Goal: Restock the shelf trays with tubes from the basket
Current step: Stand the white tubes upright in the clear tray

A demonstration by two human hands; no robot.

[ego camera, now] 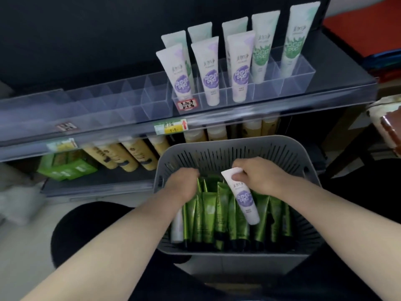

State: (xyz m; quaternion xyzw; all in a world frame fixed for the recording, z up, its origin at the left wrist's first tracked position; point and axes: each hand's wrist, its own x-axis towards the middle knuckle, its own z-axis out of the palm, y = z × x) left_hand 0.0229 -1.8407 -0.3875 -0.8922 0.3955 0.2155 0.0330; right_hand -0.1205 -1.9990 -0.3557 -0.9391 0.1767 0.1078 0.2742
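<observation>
A grey slotted basket point(227, 148) sits in front of me, packed with several green tubes point(208, 216). My right hand point(258, 174) pinches the crimped end of a white tube with a purple label point(244, 198), tilted above the green ones. My left hand point(182, 183) reaches down among the green tubes at the basket's left side; its fingertips are hidden. A clear divided tray point(238, 92) on the upper shelf holds upright white tubes with purple labels point(209, 72) in front and green-labelled ones point(261, 51) behind and to the right.
More clear tray compartments point(108, 101) with nothing in them run along the shelf's left part. Yellow bottles point(130, 155) and green boxes point(67, 168) fill the lower shelf. Another white tube point(176, 227) lies at the basket's left edge. Price labels point(171, 127) hang on the shelf rail.
</observation>
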